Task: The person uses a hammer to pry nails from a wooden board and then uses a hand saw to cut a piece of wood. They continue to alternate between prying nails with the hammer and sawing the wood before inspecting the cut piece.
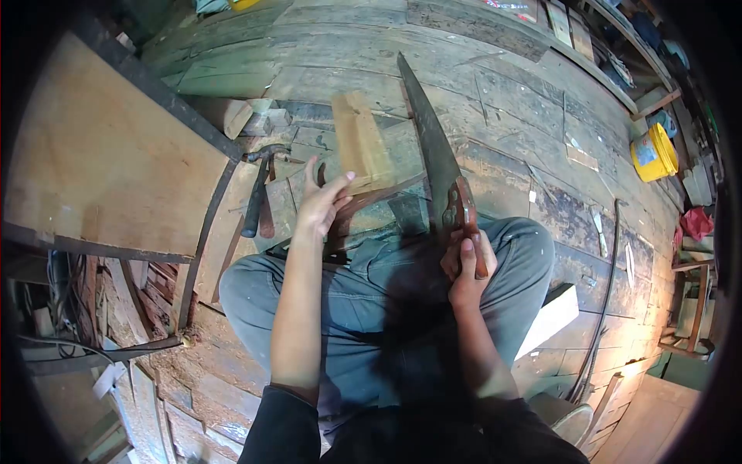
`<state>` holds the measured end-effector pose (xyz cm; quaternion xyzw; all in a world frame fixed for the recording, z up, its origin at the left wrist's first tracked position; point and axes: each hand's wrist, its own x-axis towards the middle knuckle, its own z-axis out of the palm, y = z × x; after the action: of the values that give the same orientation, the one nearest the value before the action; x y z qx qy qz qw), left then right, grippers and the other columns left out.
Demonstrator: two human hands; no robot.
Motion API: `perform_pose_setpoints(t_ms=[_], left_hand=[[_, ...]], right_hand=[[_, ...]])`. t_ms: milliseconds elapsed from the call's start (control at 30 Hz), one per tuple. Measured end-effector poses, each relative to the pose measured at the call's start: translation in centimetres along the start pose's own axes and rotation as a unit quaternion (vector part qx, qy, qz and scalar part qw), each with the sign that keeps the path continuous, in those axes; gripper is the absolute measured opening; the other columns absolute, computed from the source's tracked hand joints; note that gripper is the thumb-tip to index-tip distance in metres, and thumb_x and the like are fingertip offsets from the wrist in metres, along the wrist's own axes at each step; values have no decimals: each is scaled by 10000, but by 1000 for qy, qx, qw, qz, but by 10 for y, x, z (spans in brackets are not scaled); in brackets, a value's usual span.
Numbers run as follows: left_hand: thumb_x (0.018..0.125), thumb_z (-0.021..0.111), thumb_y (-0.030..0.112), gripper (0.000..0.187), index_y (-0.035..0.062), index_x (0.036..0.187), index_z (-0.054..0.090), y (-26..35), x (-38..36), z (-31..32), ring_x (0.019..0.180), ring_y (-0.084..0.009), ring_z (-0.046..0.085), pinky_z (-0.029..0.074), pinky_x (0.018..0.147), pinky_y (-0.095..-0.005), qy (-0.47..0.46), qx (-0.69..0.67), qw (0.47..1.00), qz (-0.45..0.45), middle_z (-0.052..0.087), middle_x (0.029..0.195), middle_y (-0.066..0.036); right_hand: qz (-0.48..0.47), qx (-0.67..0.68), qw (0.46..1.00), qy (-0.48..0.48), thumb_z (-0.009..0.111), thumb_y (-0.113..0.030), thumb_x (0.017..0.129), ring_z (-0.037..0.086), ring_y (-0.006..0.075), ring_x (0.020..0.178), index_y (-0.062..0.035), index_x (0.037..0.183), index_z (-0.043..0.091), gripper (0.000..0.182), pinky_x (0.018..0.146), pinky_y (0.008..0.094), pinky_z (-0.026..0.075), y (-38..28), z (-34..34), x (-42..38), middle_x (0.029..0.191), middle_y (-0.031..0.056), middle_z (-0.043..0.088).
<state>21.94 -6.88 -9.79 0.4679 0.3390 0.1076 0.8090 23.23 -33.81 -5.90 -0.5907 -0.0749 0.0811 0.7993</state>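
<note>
My right hand is wrapped round the brown wooden handle of a handsaw, whose long dark blade points up and away from me. My left hand has its fingers apart, one of them raised, and a fingertip overlaps the near left corner of a pale wooden block. That block looks smeared, over a low wooden support in front of my lap. Left of this hand lies a claw hammer with a dark handle.
A large wooden panel with a dark frame stands close at the left. Wood offcuts lie beyond the hammer. On the plank floor at the right are a long dark bar and a yellow bucket. Sawdust and scraps cover the lower left.
</note>
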Motion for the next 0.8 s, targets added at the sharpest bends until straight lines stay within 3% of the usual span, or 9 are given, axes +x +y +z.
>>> perform_pose_setpoints(t_ms=[100,233,333,433,500,533,600,733,800], left_hand=[[795,803,74,1033,204,1570,133,-5,5,-10,733,-120,592,487,631,-282,21,-75,996,-38,647,974,-72],[809,783,76,964,204,1566,201,5,1,-16,826,-144,602,477,673,-322,8,-38,999,6,626,1061,-96],[813,765,42,862,189,1531,312,31,-9,-13,746,-97,587,489,709,-288,61,73,987,131,652,898,-37],[782,761,3,881,149,1531,319,31,-16,-2,900,-145,607,503,826,-313,77,111,973,189,644,1085,-81],[764,748,-19,898,99,1536,305,29,-26,16,1068,-198,583,487,928,-334,69,295,893,331,550,1328,-113],[764,748,-19,898,99,1536,305,30,-30,24,1068,-198,583,487,928,-334,68,296,893,331,550,1328,-113],[782,734,8,886,106,1545,294,34,-36,35,1150,-183,575,461,959,-347,0,400,811,427,430,1461,-151],[832,746,83,863,77,1550,265,34,-33,28,1137,-182,589,428,993,-394,-88,307,882,345,584,1343,-98],[855,744,126,852,100,1555,258,27,-26,22,1118,-181,595,434,978,-385,-78,306,879,358,645,1234,-83]], right_hand=[[0,13,1000,-8,574,-249,1009,334,33,452,31,1014,558,281,432,212,264,-3,1,-1,595,-29,420],[20,49,999,-9,579,-237,1007,348,34,460,32,1030,558,271,434,210,271,-3,-1,0,617,-25,436],[13,46,999,-2,581,-230,1005,360,34,463,34,1038,559,266,434,212,276,-4,-2,-2,624,-25,446],[-5,20,1000,11,573,-262,1004,338,40,443,32,1044,554,298,427,216,268,-2,-1,-2,593,-28,425],[-13,1,1000,17,564,-297,1003,312,45,423,29,1047,549,330,421,218,257,-2,-2,-2,562,-31,398],[-8,31,999,14,573,-260,1003,339,40,444,32,1047,555,296,429,215,271,-3,-3,-3,595,-28,430],[-1,61,998,10,582,-223,1003,367,36,465,34,1047,561,262,437,211,286,-5,-3,-4,628,-25,462],[0,62,998,20,581,-228,1001,369,36,473,37,1053,554,271,444,206,294,-10,-2,-3,639,-19,463],[-6,18,999,44,576,-375,991,291,40,424,18,1039,534,398,420,211,244,-11,2,-2,556,-51,355]])
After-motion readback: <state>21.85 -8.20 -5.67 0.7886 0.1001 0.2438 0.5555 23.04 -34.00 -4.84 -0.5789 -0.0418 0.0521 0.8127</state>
